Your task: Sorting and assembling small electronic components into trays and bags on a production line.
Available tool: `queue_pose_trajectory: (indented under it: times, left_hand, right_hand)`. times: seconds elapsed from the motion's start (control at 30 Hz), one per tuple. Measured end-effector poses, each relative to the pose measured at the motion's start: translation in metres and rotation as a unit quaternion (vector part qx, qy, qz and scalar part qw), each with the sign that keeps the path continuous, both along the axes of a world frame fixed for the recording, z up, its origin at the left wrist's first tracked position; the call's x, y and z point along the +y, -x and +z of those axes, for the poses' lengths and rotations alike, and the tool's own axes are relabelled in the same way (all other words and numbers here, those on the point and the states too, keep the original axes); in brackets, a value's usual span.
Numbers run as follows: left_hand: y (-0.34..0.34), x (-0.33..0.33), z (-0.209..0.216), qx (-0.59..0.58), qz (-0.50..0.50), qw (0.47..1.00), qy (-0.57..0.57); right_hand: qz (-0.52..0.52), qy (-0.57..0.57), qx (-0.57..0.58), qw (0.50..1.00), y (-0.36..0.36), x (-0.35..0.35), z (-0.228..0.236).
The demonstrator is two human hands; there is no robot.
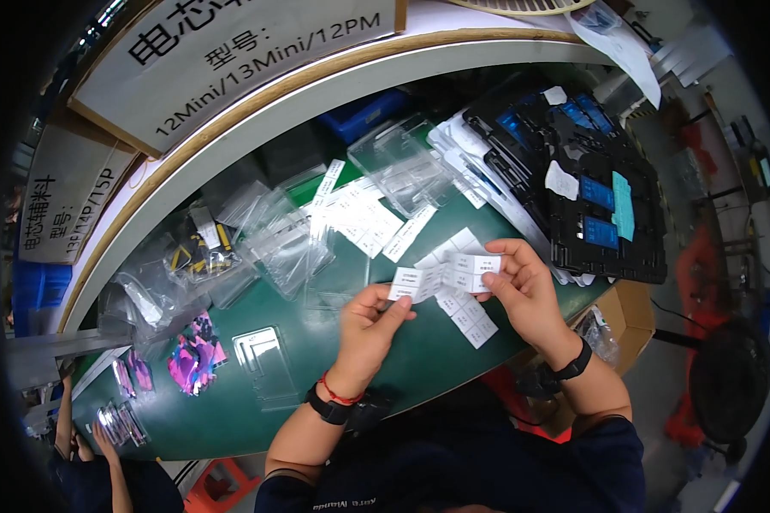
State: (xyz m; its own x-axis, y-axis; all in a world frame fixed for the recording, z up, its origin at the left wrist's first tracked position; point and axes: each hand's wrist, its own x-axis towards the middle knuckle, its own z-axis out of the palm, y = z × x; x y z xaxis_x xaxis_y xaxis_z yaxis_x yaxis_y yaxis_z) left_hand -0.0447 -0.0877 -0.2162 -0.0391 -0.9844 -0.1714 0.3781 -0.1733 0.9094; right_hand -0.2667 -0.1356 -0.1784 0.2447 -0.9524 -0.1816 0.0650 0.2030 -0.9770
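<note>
Co-worker's hand (105, 445): at the lower left edge, beside the silver pieces (121, 424); whether it grasps one I cannot tell.
Pouches (195, 356): pink, purple and blue, in a loose heap on the green table (441, 368).
Parts bag (198, 251): clear, with black and yellow bits inside, behind the pouches.
Clear tray (265, 369): flat on the table, left of the left forearm.
Clear bags (284, 244): piled between the parts bag and the loose labels (361, 219), which are white and spread flat.
Left hand (370, 323): pinching the near left end of the label sheet (408, 282), thumb on top.
Label sheet: raised between both hands above the table, bent in the middle; whether it is one piece or two overlapping I cannot tell. The step looks like opening, folding or parting it. Next, I judge, a move calls for both pinches kept firm and an even pull, so no label creases.
Right hand (526, 286): gripping the sheet's right end between thumb and fingers.
Black trays (565, 239): stacked at the right, blue cells (597, 192) in the top one.
Box (631, 315): brown card, below the trays, at the table's edge.
</note>
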Motion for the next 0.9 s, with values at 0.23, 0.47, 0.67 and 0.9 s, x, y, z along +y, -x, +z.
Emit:
queue_pose_trajectory:
  times: [0.23,0.47,0.67,0.9]
  left_hand:
    - [-0.009,-0.004,0.008,0.061,0.070,0.996,0.009]
    - [-0.010,-0.007,0.007,0.030,0.113,0.993,0.013]
    - [-0.004,-0.007,0.004,-0.086,0.084,0.992,-0.032]
    - [0.002,-0.006,0.004,-0.249,0.060,0.967,-0.009]
  right_hand:
    - [-0.014,-0.031,-0.012,0.999,0.014,0.002,-0.003]
    - [-0.018,-0.026,-0.004,1.000,0.020,0.004,-0.005]
    - [0.007,0.109,0.290,0.951,0.019,0.001,-0.005]
    - [0.105,0.344,0.491,0.794,-0.005,-0.034,-0.021]
